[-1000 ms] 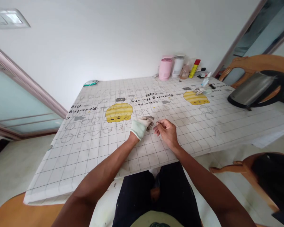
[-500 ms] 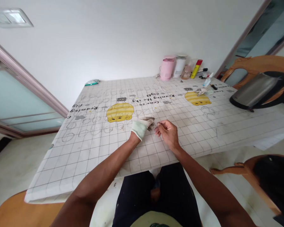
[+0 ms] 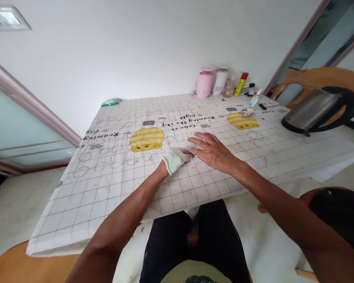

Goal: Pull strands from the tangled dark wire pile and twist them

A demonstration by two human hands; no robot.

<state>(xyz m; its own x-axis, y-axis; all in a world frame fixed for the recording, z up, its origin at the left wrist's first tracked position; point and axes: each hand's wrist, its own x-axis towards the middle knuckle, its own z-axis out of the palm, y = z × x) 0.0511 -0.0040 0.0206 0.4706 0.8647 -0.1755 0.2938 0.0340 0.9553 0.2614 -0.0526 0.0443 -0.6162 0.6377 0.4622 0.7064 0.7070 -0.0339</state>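
Observation:
My left hand [image 3: 181, 156] wears a work glove with a pale green cuff and greyish, soiled fingers. It rests low over the tablecloth with its fingers curled together, and whatever they may hold is hidden. Just to its right is my bare right hand [image 3: 214, 151], palm down, fingers spread and nothing in them. Its fingertips are close to the gloved ones; whether they touch I cannot tell. Under both hands lies a white checked tablecloth [image 3: 177, 196] with pencil-like loops and yellow bear-shaped balloons. Another crumpled glove [image 3: 251, 113] appears to lie further back on the right.
An electric kettle [image 3: 314, 110] stands at the table's right. Along the wall are a pink container [image 3: 205, 83], a white container [image 3: 220, 81] and a yellow-red can [image 3: 241, 84]. A small clear bottle [image 3: 255, 98] is in front. A green packet [image 3: 110, 102] lies back left.
My right hand has opened from a pinch, spreading its fingers and turning palm down over the cloth. The gloved left hand has stayed nearly in place, its fingers now more curled.

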